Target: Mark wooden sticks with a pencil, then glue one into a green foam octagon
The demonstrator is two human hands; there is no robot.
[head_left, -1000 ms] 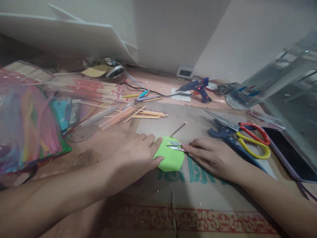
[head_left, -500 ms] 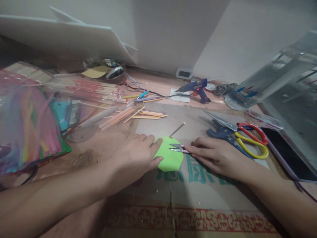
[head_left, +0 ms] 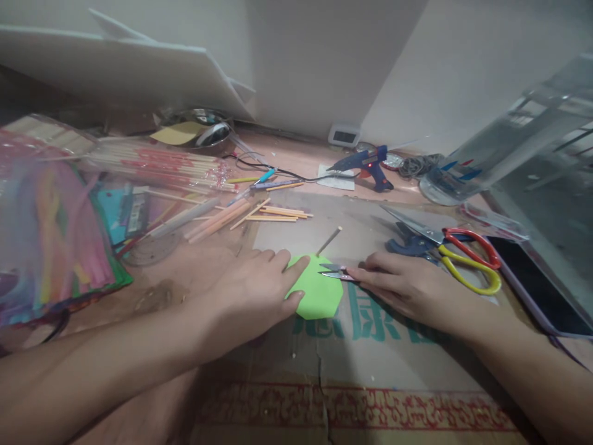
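A bright green many-sided piece of paper [head_left: 319, 296] lies on the cardboard. My left hand [head_left: 264, 284] rests at its left edge, with the index finger and thumb spread on the paper. My right hand [head_left: 398, 281] holds small metal snips [head_left: 334, 273], whose parted blades point left over the paper's upper right part. A thin stick [head_left: 329, 241] slants up from the paper's top edge.
Large scissors [head_left: 463, 247] and a phone [head_left: 546, 287] lie to the right. Behind stand a blue glue gun [head_left: 364, 167] and a clear bottle [head_left: 458, 173]. Wooden sticks [head_left: 282, 214] and colourful strips [head_left: 69, 235] lie on the left.
My left index fingertip has shifted slightly right over the paper. The blades have closed a little, and the thin stick's top has moved slightly left.
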